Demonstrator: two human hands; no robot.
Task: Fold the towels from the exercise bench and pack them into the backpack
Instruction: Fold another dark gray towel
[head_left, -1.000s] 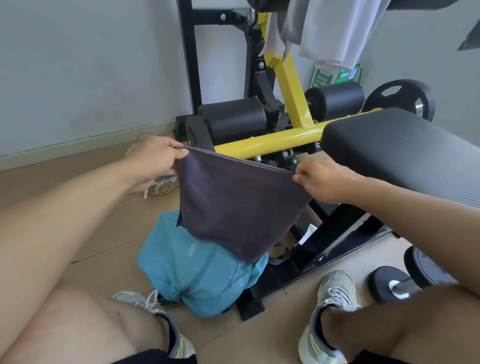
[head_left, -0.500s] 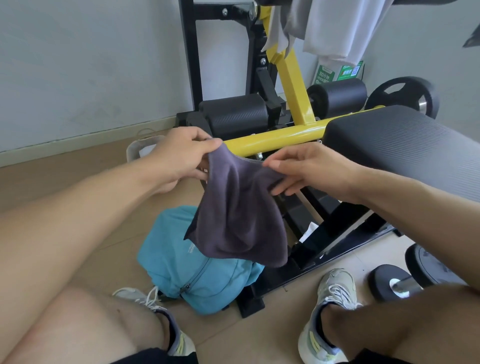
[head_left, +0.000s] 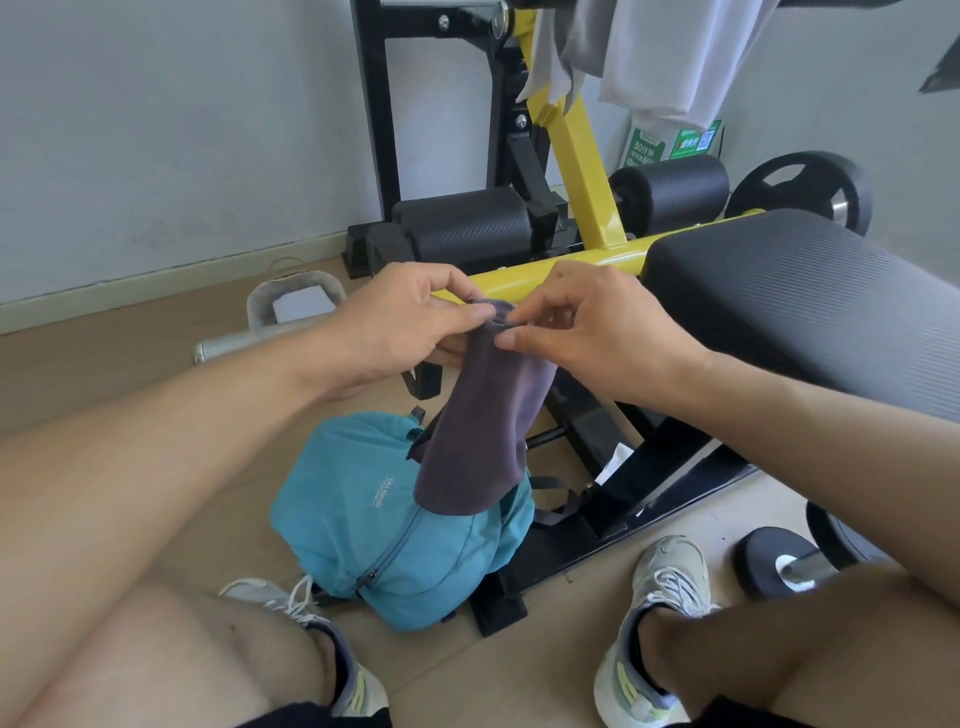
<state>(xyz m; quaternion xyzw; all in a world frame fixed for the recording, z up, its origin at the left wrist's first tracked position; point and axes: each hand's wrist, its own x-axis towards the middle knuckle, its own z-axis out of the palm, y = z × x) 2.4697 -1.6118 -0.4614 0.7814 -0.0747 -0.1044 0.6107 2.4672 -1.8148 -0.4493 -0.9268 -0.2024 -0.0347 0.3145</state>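
Left hand (head_left: 410, 322) and right hand (head_left: 597, 332) pinch together the top corners of the grey towel (head_left: 478, 431), which hangs doubled over the teal backpack (head_left: 374, 525) at 6 o'clock; a loosened pinch would likely let the fold fall open.

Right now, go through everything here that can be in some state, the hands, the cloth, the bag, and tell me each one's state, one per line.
Dark grey towel: folded in half, hanging from both hands above the backpack.
Left hand: pinching the towel's top edge.
Right hand: pinching the same top edge, beside the left.
Teal fabric backpack: on the floor; visible front zipper closed.
Pale grey cloths: draped over the rack, unfolded.
Black padded bench seat: bare where visible.
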